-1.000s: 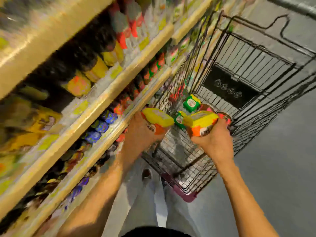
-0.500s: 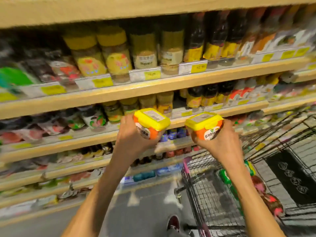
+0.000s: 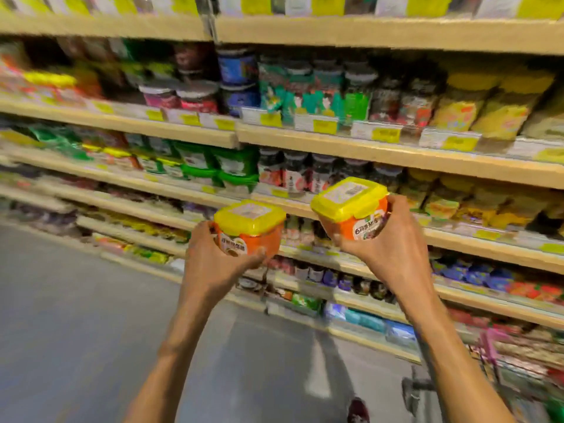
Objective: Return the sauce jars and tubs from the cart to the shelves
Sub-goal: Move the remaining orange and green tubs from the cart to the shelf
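Observation:
I hold two orange sauce tubs with yellow lids in front of the shelves. My left hand [image 3: 213,261] grips the left tub [image 3: 248,228] from below and the side. My right hand [image 3: 387,248] grips the right tub [image 3: 351,206], which sits a little higher and tilts slightly. Both tubs hang in the air short of the shelf edge [image 3: 396,154]. Only a corner of the cart [image 3: 500,370] shows at the bottom right.
Wooden shelves packed with jars, tubs and packets fill the view, with yellow price tags along their edges. Green tubs [image 3: 232,169] stand on the middle shelf to the left. Yellow-lidded jars [image 3: 476,105] stand upper right. Grey floor [image 3: 76,315] spreads at lower left.
The view has swung from the cart to the shelves and further left along them. Both hands still carry the tubs, and the cart has slid to the bottom right corner.

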The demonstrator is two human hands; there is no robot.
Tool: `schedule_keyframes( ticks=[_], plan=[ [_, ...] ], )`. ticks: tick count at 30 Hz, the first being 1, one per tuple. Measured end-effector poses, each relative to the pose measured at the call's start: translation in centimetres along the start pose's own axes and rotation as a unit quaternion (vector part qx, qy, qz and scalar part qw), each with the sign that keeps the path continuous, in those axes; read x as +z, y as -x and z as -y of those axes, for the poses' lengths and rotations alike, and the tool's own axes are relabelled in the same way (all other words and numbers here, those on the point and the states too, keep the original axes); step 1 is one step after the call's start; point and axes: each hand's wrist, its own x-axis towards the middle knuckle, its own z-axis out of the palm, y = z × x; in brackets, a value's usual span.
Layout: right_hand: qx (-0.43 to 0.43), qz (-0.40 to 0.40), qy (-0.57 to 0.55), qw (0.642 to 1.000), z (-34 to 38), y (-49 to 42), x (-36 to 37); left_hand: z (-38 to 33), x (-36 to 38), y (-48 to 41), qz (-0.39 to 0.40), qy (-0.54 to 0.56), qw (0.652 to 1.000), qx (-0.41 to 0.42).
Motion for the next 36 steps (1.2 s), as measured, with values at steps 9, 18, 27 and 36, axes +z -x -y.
schedule_keyframes(
  ticks=[9, 18, 27, 36],
  plan=[
    [-0.098, 0.059, -0.026, 0.993, 10.1, -0.5, 10.3, 6.7, -11.5, -2.5, -0.129, 0.027, 0.99, -0.054],
    [-0.148, 0.058, -0.043, 0.986, 18.1, -5.0, 20.9, 13.1, -18.7, -11.0, -0.174, 0.016, 0.982, -0.068],
    [-0.142, 0.056, -0.112, 0.982, 26.7, -10.3, 31.4, 18.1, -27.0, -23.5, -0.174, -0.027, 0.983, -0.042],
    [-0.119, 0.048, -0.116, 0.985, 34.4, -13.2, 39.6, 22.7, -33.3, -33.1, -0.19, -0.022, 0.981, -0.018]
  ],
)
